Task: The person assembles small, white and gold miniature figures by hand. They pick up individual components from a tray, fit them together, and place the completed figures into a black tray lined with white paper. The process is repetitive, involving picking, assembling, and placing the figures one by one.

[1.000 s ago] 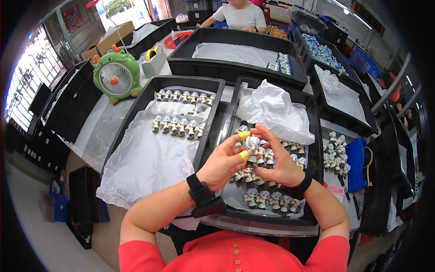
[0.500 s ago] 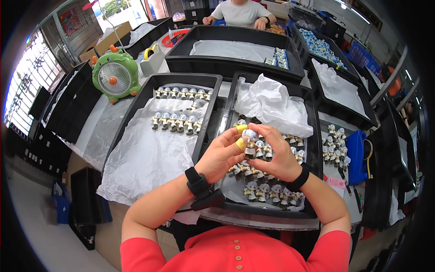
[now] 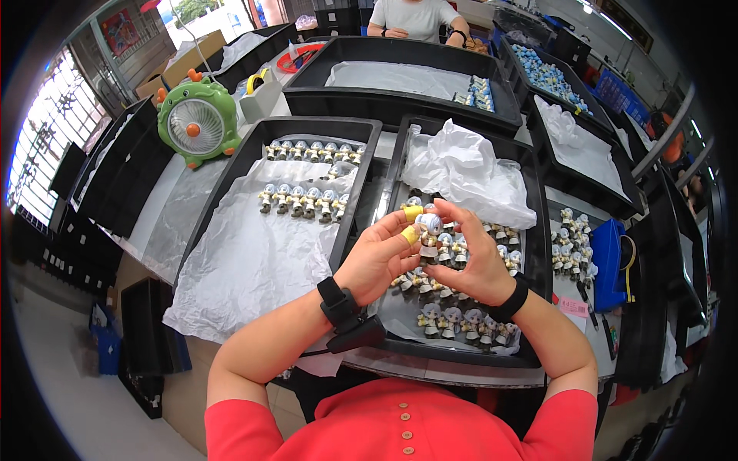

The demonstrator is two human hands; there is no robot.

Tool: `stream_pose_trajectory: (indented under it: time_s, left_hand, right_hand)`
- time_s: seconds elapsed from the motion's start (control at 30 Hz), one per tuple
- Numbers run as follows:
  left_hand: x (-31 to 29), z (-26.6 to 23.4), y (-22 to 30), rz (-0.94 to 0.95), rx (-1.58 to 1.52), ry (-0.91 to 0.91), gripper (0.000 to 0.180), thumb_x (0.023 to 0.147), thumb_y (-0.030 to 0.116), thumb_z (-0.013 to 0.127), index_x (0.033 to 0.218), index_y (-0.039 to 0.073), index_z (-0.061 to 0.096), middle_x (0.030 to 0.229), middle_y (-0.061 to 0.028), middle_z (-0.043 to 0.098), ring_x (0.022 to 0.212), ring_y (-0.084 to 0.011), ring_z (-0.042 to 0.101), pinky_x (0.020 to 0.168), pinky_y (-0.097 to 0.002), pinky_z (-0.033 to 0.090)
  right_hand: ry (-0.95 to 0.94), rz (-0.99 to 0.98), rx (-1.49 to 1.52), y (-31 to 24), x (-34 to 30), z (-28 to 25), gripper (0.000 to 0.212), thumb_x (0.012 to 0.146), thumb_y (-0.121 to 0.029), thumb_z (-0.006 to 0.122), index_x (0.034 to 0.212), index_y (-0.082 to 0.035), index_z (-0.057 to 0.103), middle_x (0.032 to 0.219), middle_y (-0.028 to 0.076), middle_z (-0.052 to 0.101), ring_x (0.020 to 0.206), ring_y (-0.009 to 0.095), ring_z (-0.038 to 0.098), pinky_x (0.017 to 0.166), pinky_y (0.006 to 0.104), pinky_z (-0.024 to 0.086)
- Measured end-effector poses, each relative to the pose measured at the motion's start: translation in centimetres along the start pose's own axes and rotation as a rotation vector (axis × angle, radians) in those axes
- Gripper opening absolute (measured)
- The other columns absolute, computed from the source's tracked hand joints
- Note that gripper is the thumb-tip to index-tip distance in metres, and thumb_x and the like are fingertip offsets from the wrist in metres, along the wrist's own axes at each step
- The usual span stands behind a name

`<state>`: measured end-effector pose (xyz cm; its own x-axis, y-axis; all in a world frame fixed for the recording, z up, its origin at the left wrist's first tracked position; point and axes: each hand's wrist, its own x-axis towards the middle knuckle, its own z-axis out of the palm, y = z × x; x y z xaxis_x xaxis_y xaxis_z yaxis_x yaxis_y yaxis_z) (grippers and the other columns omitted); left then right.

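Above the right-hand black tray [image 3: 530, 288], I hold a small painted figurine [image 3: 428, 250] with pale hair and a dark base. The thumb and index finger of my left hand [image 3: 373, 257], both wrapped in yellow tape, pinch it near the head. My right hand [image 3: 486, 270] curves round its other side, index finger by the head and thumb near the base. Rows of similar figurines [image 3: 450, 321] lie below in that tray, some hidden by my hands. In the left-hand black tray [image 3: 371, 142], two rows of figurines [image 3: 300, 201] rest on white paper.
Crumpled white paper [image 3: 465, 169] covers the far part of the right tray. More figurines [image 3: 570, 242] and a blue bin [image 3: 610, 265] stand to the right. A green fan [image 3: 198, 127] is at left. Beyond a large black tray [image 3: 400, 105], a co-worker [image 3: 415, 17] sits.
The figurine stays between both my hands, slightly shifted and turned. The whole view has shifted a little. Across the table, the co-worker's hands have moved.
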<state>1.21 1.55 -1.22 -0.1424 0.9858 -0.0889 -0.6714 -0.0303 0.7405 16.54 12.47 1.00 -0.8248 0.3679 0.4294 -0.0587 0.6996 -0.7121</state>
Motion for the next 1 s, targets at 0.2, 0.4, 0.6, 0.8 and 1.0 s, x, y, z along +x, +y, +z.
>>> stream_pose_trajectory:
  time_s: [0.2,0.4,0.6,0.8,1.0]
  left_hand:
    - [-0.02,-0.09,0.09,-0.019,-0.003,0.015,0.039,0.092,0.013,0.052,0.128,0.003,0.042,0.119,-0.0092,0.053,0.108,-0.0245,0.057,0.089,-0.0352,0.048]
    - [-0.03,-0.02,0.12,-0.016,-0.009,0.029,0.039,0.091,0.014,0.053,0.127,0.004,0.043,0.117,-0.0079,0.054,0.104,-0.0214,0.058,0.088,-0.0341,0.049]
    - [-0.02,-0.18,0.05,-0.025,-0.004,0.033,0.039,0.091,0.016,0.054,0.127,0.004,0.042,0.117,-0.0074,0.054,0.103,-0.0204,0.059,0.086,-0.034,0.05]
    - [-0.16,-0.03,0.22,-0.052,-0.03,0.022,0.04,0.092,0.015,0.053,0.128,0.006,0.04,0.116,-0.0071,0.054,0.103,-0.0202,0.059,0.084,-0.0333,0.05]
    - [-0.41,0.78,0.35,-0.026,0.125,0.099,0.038,0.091,0.017,0.055,0.126,0.006,0.043,0.114,-0.0055,0.055,0.101,-0.0156,0.058,0.083,-0.0303,0.049]
  right_hand:
    - [0.007,0.009,-0.013,0.31,-0.09,0.16,0.079,0.062,-0.009,0.075,0.131,-0.006,0.037,0.116,0.012,0.05,0.109,0.026,0.05,0.095,0.0359,0.039]
    - [-0.001,0.045,0.024,0.65,-0.18,0.13,0.075,0.063,-0.012,0.076,0.129,-0.007,0.04,0.116,0.011,0.05,0.109,0.024,0.05,0.093,0.0346,0.039]
    - [-0.025,0.09,0.056,0.82,-0.12,0.01,0.071,0.064,-0.014,0.076,0.127,-0.01,0.043,0.115,0.009,0.052,0.108,0.021,0.051,0.088,0.0322,0.041]
    - [-0.031,0.051,0.03,0.42,-0.03,-0.16,0.07,0.063,-0.012,0.075,0.125,-0.008,0.044,0.116,0.009,0.052,0.107,0.022,0.051,0.087,0.0338,0.041]
    - [0.093,-0.167,-0.207,0.21,0.05,0.22,0.069,0.06,-0.007,0.073,0.123,-0.006,0.045,0.118,0.012,0.05,0.106,0.03,0.049,0.092,0.0385,0.038]
